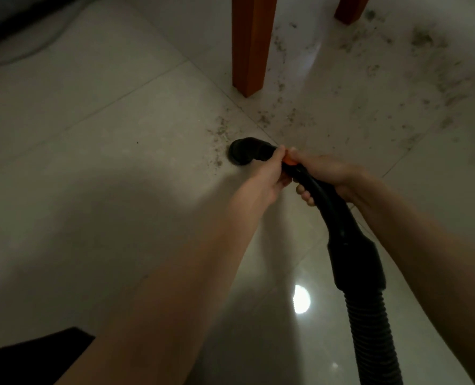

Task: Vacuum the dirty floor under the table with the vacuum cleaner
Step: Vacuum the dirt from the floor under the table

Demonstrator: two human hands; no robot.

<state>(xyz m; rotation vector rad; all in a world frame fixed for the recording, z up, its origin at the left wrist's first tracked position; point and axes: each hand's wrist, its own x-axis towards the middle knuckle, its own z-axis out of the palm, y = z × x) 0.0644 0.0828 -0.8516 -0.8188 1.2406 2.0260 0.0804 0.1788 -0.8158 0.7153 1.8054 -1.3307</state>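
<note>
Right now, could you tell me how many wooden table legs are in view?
2. One table leg stands near top centre, just beyond the vacuum nozzle; the other table leg is at the top edge, farther right, beside the dirt. Others may lie outside the frame.

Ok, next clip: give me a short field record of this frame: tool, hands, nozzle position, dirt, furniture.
tool: black vacuum wand with ribbed hose
left hand: grips the wand near the nozzle end
right hand: grips the wand just behind, by an orange part
nozzle: round black nozzle down at the tiled floor; contact unclear
dirt: scattered debris mostly beyond and right of the nozzle, uncleaned
furniture: two wooden table legs
</note>
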